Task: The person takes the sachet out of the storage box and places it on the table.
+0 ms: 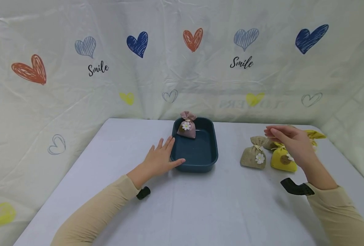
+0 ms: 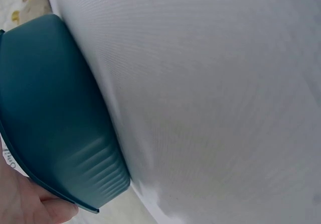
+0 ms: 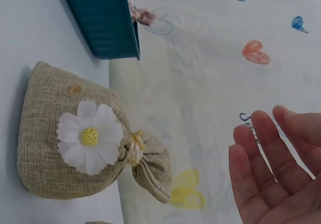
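Observation:
Spread fingers of my left hand [image 1: 158,159] rest along the left rim of a dark teal tray [image 1: 211,168], the thumb reaching over its near left corner. In the left wrist view, part of that hand [image 2: 30,201] lies against the tray's rim. A pink drawstring sachet [image 1: 190,132] with a white flower leans in the tray's back left corner. My right hand [image 1: 295,143] hovers with gently bent, empty fingers above the sachets on the right. Nearest are a beige sachet [image 3: 40,148] with a white flower and a yellow sachet [image 1: 280,165], partly hidden by the hand.
Behind these, another beige sachet [image 1: 268,144] and a second yellow one [image 1: 315,134] are partly covered. A white cloth covers the table [image 1: 206,212]. A curtain with printed hearts [image 1: 192,39] hangs right behind the table's far edge.

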### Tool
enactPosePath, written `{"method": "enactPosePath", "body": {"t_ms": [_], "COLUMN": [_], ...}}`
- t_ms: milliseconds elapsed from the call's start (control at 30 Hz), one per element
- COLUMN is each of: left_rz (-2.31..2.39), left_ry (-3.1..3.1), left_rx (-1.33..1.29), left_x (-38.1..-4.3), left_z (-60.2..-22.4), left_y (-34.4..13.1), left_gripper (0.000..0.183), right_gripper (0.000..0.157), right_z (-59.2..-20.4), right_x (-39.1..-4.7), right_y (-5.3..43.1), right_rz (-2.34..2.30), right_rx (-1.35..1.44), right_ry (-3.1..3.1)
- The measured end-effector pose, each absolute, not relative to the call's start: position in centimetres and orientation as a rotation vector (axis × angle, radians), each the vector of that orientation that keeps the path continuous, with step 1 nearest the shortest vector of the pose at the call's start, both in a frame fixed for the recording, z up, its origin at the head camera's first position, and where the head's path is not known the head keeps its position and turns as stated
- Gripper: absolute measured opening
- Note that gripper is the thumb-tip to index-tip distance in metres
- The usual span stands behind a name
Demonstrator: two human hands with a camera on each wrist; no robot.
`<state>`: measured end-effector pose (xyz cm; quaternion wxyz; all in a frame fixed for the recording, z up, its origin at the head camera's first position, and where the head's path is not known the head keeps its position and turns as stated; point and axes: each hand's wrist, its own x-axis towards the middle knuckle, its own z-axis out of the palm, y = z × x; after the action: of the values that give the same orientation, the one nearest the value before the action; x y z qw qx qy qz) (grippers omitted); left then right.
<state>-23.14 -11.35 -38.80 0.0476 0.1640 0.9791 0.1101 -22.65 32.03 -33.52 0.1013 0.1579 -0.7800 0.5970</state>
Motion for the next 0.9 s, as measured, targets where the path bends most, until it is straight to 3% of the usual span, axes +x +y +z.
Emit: {"method": "enactPosePath", "body": {"t_ms": [600, 767, 900], "left_rz": [0.338, 0.328, 0.332], "left_ry": [2.988, 2.994, 2.992], "left_rx": [0.504, 0.509, 0.505], "left_x": [-23.4, -23.3, -23.3], "left_z": [-39.0, -39.0, -39.0], "left_y": [-11.3, -11.3, -11.3], "left_gripper": [0.100, 0.100, 0.100], "right_gripper": [0.017, 0.032, 0.034], "right_z": [-33.9, -34.0, -34.1], "right_x": [-25.9, -26.8, -27.5], "right_y": [26.0, 24.3, 23.1], "right_rz": [1.721, 1.618, 1.580], "right_rx": [0.582, 0.584, 0.598], "right_ry": [-2.292, -2.373, -2.406]}}
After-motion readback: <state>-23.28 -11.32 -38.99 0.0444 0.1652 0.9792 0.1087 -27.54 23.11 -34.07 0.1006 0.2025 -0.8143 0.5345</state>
